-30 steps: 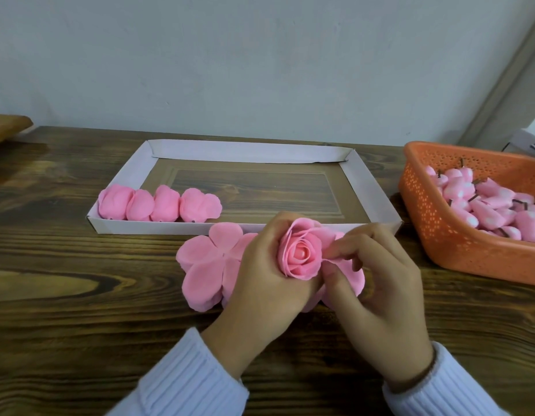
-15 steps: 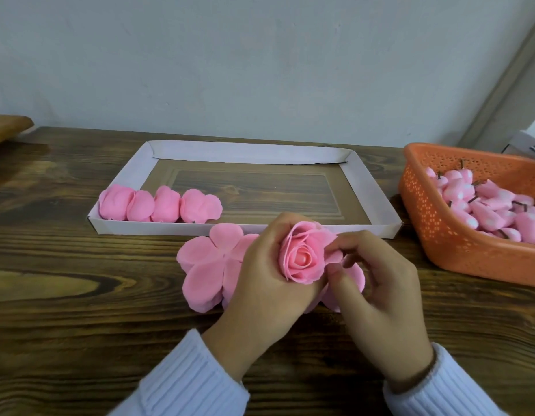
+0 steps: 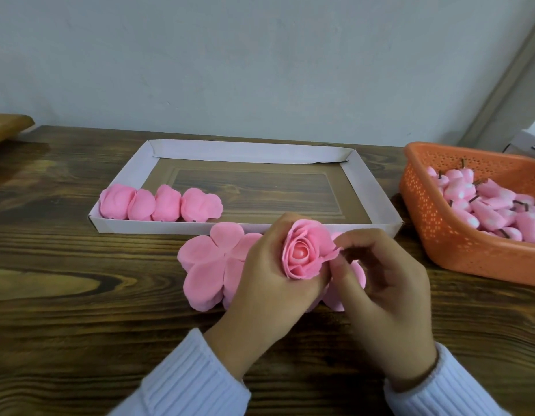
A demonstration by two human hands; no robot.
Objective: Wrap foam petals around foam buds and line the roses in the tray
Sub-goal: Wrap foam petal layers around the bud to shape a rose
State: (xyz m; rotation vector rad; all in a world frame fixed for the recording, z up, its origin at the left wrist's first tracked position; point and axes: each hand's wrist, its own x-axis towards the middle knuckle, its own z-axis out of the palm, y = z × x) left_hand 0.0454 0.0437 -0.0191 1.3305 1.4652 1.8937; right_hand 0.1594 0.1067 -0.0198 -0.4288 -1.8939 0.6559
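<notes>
My left hand (image 3: 269, 283) grips a pink foam rose (image 3: 305, 253) from below, its bud showing at the centre. My right hand (image 3: 380, 295) pinches the rose's outer petal at its right edge. Under both hands a pile of flat pink petal sheets (image 3: 206, 265) lies on the wooden table. Behind them sits a shallow white cardboard tray (image 3: 248, 151). Several finished roses (image 3: 158, 204) lie in a row along the tray's front left side.
An orange plastic basket (image 3: 458, 247) at the right holds several pink foam buds (image 3: 494, 208) with short dark stems. A grey wall stands behind the table. A brown wooden object (image 3: 5, 126) pokes in at the far left edge.
The rose has turned in my left hand and its outer petals have opened wider. My right hand has shifted from pressing the petals to pinching the right edge.
</notes>
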